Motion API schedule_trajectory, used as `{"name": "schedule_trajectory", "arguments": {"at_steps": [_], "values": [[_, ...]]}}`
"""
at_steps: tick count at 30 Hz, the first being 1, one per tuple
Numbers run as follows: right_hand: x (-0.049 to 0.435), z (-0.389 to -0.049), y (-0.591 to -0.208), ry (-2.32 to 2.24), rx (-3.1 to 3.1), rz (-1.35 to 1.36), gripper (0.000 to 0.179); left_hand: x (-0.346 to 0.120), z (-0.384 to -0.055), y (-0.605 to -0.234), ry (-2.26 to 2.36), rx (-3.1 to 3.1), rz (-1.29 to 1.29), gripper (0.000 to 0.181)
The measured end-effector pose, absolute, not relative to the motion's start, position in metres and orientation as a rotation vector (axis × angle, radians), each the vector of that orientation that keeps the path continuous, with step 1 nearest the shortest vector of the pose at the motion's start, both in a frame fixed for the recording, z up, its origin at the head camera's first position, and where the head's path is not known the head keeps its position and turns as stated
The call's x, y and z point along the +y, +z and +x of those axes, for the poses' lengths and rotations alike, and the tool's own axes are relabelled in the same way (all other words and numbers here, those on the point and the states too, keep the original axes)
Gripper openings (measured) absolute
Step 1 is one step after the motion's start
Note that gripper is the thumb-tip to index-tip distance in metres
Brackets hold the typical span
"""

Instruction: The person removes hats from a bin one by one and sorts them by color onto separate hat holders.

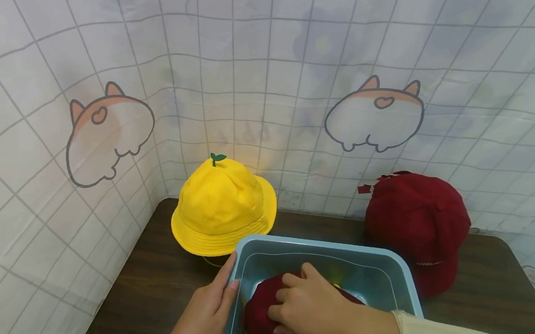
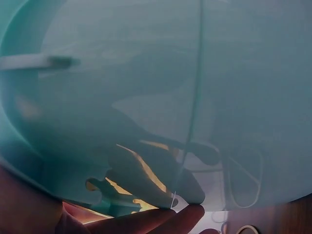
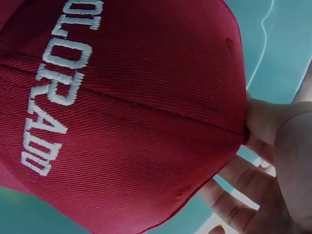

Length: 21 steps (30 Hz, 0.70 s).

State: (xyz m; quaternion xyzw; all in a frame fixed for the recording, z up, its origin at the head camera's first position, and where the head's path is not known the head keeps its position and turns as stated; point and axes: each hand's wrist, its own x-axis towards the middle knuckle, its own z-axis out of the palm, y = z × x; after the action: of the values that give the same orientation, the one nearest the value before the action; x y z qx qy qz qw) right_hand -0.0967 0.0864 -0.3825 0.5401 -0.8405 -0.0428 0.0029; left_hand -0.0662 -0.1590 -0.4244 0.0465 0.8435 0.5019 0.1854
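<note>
In the head view, a red baseball cap (image 1: 262,317) lies inside a light blue plastic basin (image 1: 323,245). My right hand (image 1: 316,311) reaches into the basin and pinches the top of that cap's crown. White embroidered letters (image 3: 63,73) show on the cap's front in the right wrist view. My left hand (image 1: 205,311) holds the basin's left side, thumb at the rim. In the left wrist view, the fingers (image 2: 185,219) lie against the basin's smooth wall (image 2: 122,97). Part of the cap is hidden beneath my right hand and forearm.
Behind the basin's left corner stands a yellow bucket hat (image 1: 225,206) with a green sprout on top. Another red cap (image 1: 417,219) sits at the back right. All rest on a dark wooden table (image 1: 155,274) before a grid-patterned curtain (image 1: 268,54).
</note>
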Motion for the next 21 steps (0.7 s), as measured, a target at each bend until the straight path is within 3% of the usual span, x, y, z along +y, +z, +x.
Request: {"name": "schedule_trajectory", "arguments": {"at_steps": [21], "values": [[0.124, -0.093, -0.351, 0.157, -2.522, 1.541, 0.021, -0.157, -0.068, -0.421, 1.415, 2.336, 0.095, 0.067]]}}
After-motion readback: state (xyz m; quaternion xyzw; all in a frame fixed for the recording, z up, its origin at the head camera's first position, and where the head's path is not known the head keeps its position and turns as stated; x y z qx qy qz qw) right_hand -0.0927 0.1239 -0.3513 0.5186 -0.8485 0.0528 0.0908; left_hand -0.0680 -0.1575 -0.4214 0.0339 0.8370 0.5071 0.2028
